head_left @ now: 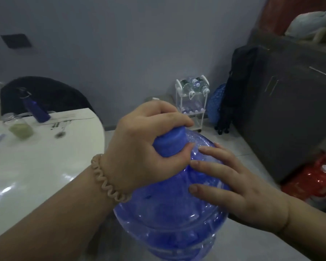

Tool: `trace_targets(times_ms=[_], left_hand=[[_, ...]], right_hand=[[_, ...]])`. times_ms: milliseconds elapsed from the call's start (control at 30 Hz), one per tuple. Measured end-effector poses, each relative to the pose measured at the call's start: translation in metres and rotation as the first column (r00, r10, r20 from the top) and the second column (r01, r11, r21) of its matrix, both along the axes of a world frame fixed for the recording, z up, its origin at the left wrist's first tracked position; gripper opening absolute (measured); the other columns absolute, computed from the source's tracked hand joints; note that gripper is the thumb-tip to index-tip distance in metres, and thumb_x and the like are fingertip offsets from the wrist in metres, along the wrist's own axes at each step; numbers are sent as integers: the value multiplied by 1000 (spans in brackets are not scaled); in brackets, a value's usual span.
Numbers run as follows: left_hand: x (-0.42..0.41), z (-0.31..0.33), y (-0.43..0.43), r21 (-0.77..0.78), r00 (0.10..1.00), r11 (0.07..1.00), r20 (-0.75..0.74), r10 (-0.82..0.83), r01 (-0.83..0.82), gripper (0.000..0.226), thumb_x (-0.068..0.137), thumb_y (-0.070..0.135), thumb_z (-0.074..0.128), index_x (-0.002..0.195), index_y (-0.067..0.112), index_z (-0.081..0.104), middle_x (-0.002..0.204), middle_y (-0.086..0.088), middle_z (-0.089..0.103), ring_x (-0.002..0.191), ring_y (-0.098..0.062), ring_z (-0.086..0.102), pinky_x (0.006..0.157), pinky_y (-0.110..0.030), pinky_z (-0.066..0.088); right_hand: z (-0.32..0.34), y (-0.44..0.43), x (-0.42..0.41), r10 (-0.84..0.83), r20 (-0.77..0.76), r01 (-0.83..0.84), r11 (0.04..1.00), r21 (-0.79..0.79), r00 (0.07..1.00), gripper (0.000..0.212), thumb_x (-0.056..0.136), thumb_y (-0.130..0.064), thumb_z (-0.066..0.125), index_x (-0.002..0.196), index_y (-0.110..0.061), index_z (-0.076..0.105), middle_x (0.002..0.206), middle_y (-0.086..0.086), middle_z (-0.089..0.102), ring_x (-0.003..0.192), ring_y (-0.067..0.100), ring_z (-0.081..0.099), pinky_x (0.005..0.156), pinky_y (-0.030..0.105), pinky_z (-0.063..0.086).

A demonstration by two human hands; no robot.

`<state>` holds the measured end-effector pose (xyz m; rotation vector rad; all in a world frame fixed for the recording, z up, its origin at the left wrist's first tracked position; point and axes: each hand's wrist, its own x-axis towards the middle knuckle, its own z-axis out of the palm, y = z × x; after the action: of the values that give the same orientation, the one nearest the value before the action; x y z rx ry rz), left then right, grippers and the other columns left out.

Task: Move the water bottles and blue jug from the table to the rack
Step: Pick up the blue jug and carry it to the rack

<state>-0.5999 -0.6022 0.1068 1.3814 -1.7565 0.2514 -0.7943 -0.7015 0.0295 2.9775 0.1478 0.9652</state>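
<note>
Left hand (145, 142) grips the jug (167, 223) by its neck, lower centre; right hand (235, 187), fingers flat, steadies the smooth, likely slippery shoulder.

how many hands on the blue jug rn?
2: the left hand grips the blue jug by its cap; the right hand lies with straight fingers against the jug's shoulder. Both are in plain view.
</note>
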Motion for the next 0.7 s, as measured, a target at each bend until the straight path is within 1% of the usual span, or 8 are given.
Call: trace_targets(times_ms=[100,200,333,500,567,700], left_hand=[[-37,-5,-46,-3,998,1000,-57,15,-15,27,68,17,78,93,10,71,90,-4,63,82,-9,59,75,-16,45],[-60,-11,-86,-7,995,1000,-95,4,-5,27,69,16,79,93,9,71,90,-6,63,81,-11,59,75,-18,46],[-75,-20,-140,-11,992,999,-119,-34,33,28,68,14,80,94,8,71,91,-6,62,82,-11,59,76,-19,46],[-67,-32,-204,12,994,999,-95,-49,50,30,68,15,81,95,8,71,92,-7,62,82,-11,59,76,-16,45],[-54,-39,-233,13,995,999,-87,-39,40,29,68,15,81,94,8,71,91,-7,62,81,-10,59,76,-16,45],[-22,-52,-289,23,993,998,-102,-53,56,29,69,17,79,95,9,71,92,-6,62,83,-10,58,76,-17,46]], right_hand=[[2,-48,-40,-17,-37,16,1000,-26,999,29,99,-26,47,127,-22,43,138,9,37,132,40,33,97,62,39],[4,-90,-66,-21,-86,18,999,-42,996,32,98,-24,49,128,-22,43,138,9,37,131,40,35,96,63,40],[-2,-142,-85,-27,-90,22,998,-59,996,28,102,-26,40,129,-22,43,139,9,37,132,40,35,96,63,40],[-20,-201,-78,-38,-97,33,998,-57,995,29,102,-25,40,130,-20,41,141,10,35,133,41,32,98,64,38],[-26,-231,-66,-32,-107,27,999,-46,994,29,103,-25,37,130,-20,41,141,11,35,133,42,33,97,65,38],[-36,-288,-36,-33,-126,25,998,-61,992,28,102,-24,39,130,-20,42,140,11,35,131,43,35,97,64,38]])
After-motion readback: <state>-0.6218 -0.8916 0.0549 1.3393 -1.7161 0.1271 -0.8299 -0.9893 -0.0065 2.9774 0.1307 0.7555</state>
